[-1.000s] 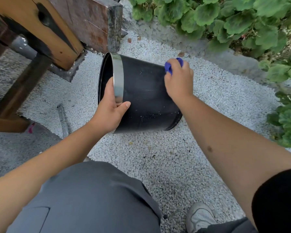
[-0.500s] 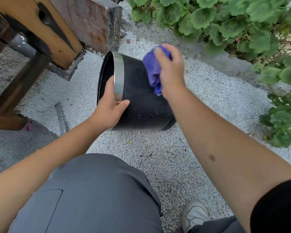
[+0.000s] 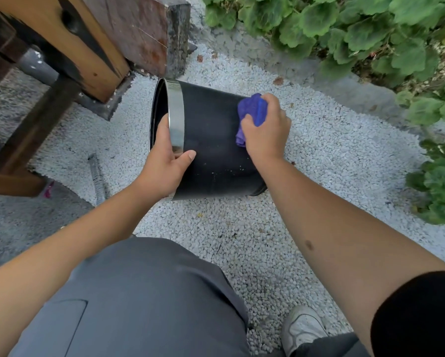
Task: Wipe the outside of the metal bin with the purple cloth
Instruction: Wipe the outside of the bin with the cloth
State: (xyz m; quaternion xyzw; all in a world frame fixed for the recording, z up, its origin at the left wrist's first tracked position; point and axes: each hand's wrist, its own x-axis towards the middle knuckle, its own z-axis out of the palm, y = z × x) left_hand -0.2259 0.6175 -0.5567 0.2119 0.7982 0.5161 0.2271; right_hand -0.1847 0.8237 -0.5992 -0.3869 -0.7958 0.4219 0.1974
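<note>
The black metal bin (image 3: 211,140) with a shiny silver rim band lies tilted on its side on white gravel, its mouth facing left. My left hand (image 3: 166,166) grips the rim, thumb across the silver band and fingers inside the mouth. My right hand (image 3: 266,130) holds the bunched purple cloth (image 3: 251,112) and presses it against the bin's black side wall near its base end. Pale specks dot the lower part of the wall.
A wooden bench (image 3: 61,47) and a dark rusty block (image 3: 149,29) stand just behind and left of the bin. Green plants (image 3: 370,29) line the back and right. A metal pipe (image 3: 96,176) lies on the gravel at left. My shoe (image 3: 302,328) is at the bottom.
My right hand with the cloth swept from the bin's far side up toward the rim, then back right and down along the wall. The left hand kept its grip on the rim.
</note>
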